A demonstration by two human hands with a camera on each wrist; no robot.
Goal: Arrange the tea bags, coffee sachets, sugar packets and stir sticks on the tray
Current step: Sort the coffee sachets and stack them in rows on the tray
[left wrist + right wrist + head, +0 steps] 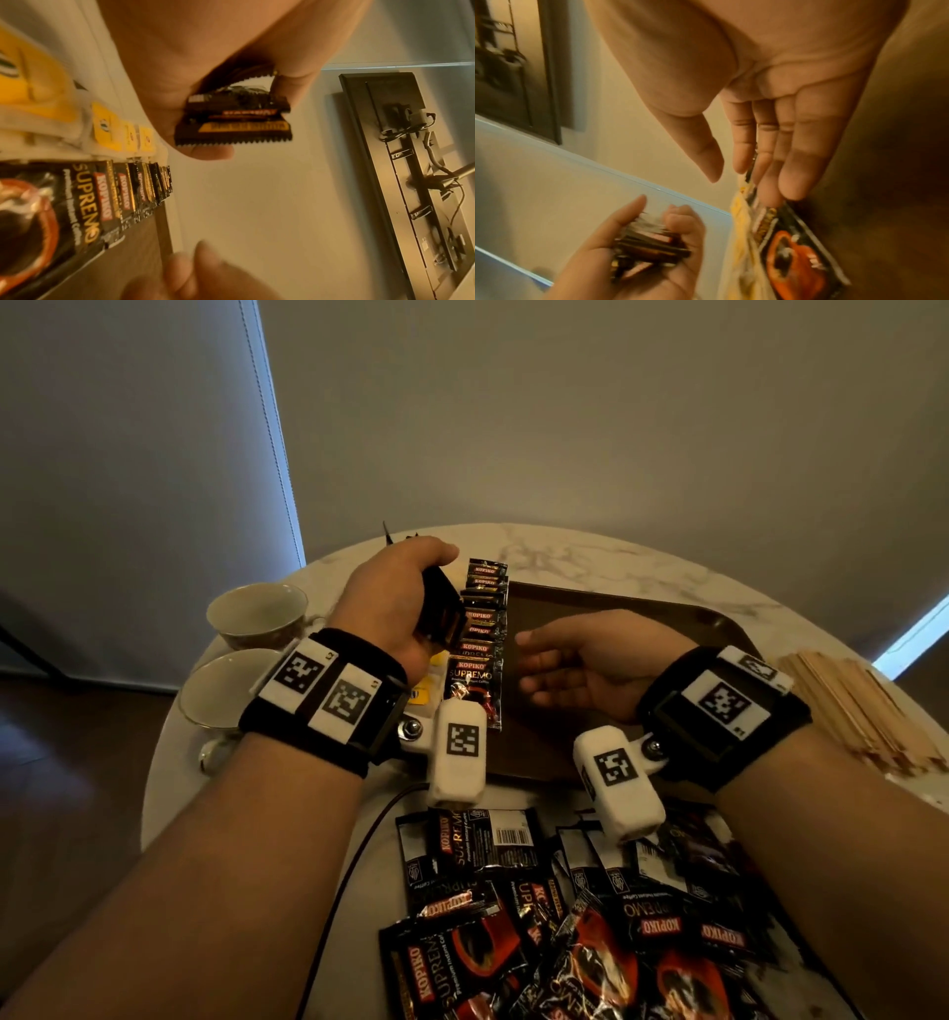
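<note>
Dim warm light, wide-angle bending at edges, wrist views blurred, perhaps by motion

1. Two cups [257, 613] on the left of the tabletop.
2. One tray [642, 618].
3. Roughly eight coffee sachets [480, 629] overlapped in a row on the tray, hard to count exactly.
4. One loose sachet pile [565, 916], too jumbled to count.
5. One stir stick heap [862, 706], uncountable.

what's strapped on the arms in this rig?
Bare forearms, no sleeves. The left hand and right hand each have a wide black wrist band carrying white patches printed with black square fiducial markers. A white padded camera pod with its own marker hangs off each band on a metal bracket. A dark cable trails below the left pod.
</note>
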